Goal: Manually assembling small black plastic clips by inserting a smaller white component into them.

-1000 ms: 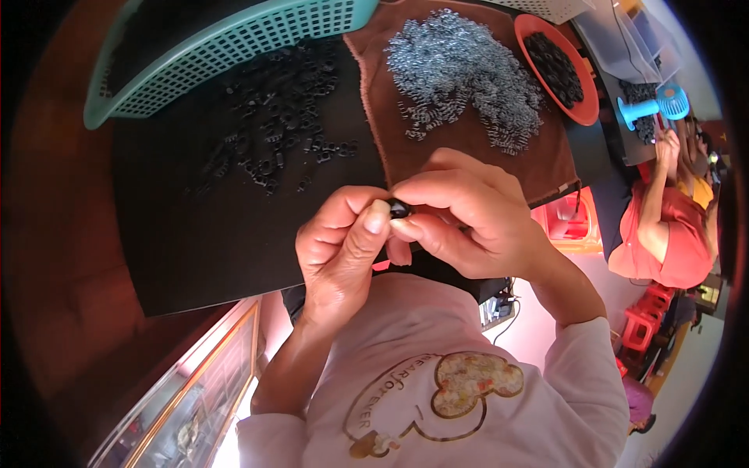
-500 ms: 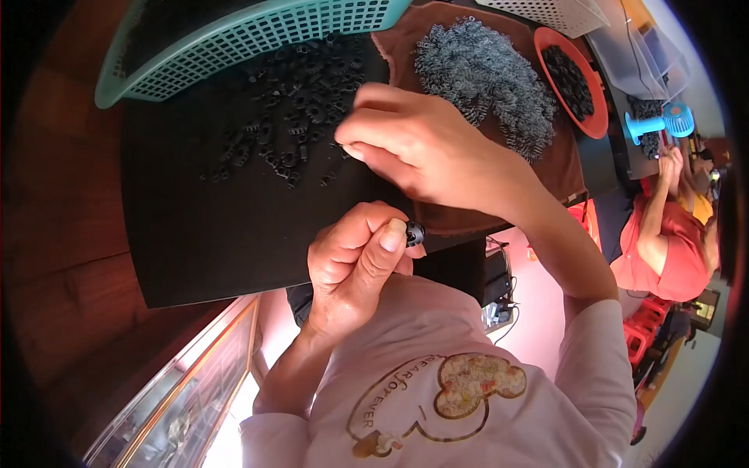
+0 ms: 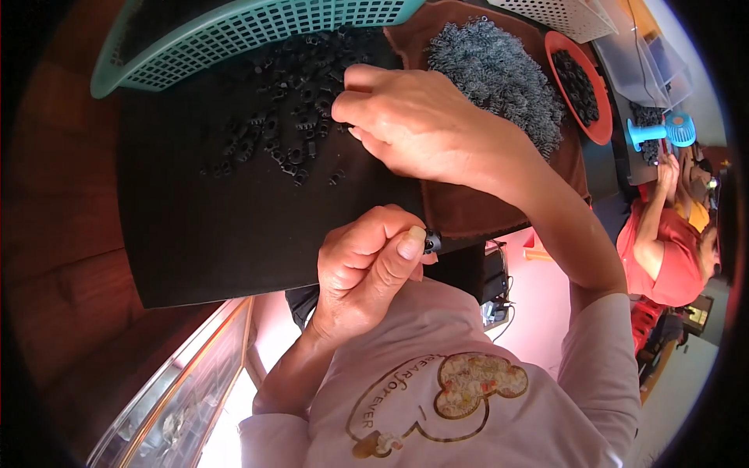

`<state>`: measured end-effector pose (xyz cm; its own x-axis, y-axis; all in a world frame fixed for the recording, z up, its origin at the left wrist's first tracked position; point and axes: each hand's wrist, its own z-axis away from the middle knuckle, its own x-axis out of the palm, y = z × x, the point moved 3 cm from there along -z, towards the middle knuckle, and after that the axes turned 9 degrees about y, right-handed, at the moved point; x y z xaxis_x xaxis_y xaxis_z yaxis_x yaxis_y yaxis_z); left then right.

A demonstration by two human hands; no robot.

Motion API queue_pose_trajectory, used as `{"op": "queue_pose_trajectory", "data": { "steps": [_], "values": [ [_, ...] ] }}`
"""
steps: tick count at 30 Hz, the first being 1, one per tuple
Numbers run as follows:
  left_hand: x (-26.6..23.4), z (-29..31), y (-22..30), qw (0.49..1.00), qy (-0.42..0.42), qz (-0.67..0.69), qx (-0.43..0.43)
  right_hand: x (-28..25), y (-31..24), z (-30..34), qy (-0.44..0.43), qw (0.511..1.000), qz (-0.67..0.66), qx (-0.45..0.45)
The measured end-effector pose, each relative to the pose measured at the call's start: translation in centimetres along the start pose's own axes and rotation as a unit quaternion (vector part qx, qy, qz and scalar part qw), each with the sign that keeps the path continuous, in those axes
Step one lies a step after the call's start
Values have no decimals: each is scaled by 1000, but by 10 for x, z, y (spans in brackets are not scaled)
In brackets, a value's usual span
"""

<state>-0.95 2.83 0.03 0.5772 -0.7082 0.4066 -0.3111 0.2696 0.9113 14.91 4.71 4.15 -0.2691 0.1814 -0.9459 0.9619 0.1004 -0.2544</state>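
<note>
My left hand (image 3: 363, 269) is closed, pinching a small black plastic part (image 3: 432, 242) between thumb and fingers near the table's front edge. The part is rounded, with an opening in its side; my fingers cover most of it. Farther off, my right hand (image 3: 409, 117) reaches to the right edge of a scatter of small black plastic parts (image 3: 273, 136). Its fingers are drawn together in a pinch, and I cannot make out what lies between them. A heap of small metal springs (image 3: 499, 82) rests beyond my right wrist on a brown cloth (image 3: 468, 209).
A green perforated basket (image 3: 242, 39) stands behind the scattered parts on the dark table (image 3: 211, 242). To the right are a red dish (image 3: 605, 117) of black pieces, a white perforated basket (image 3: 573, 19) and a blue fan (image 3: 677, 130). Another person in red (image 3: 663, 242) sits farther right.
My left hand has shifted slightly right with the black part still pinched in it. The right hand has moved a little farther away over the edge of the scattered parts.
</note>
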Motion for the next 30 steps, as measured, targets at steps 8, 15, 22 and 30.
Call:
{"op": "queue_pose_trajectory", "data": {
  "steps": [8, 15, 22, 30],
  "values": [
    [2, -1, 0, 1000, -1, -4, -4, 2, 5, 5, 29, 999, -8, -26],
    [2, 0, -1, 1000, 17, 8, -1, 9, -2, 0, 71, 994, 52, -70],
    [4, 4, 0, 996, 69, 52, -34, -16, 2, 32, 132, 988, -43, -67],
    [10, -4, 2, 996, 50, 66, -29, -27, -9, 84, 59, 990, -123, -23]
  ]
}}
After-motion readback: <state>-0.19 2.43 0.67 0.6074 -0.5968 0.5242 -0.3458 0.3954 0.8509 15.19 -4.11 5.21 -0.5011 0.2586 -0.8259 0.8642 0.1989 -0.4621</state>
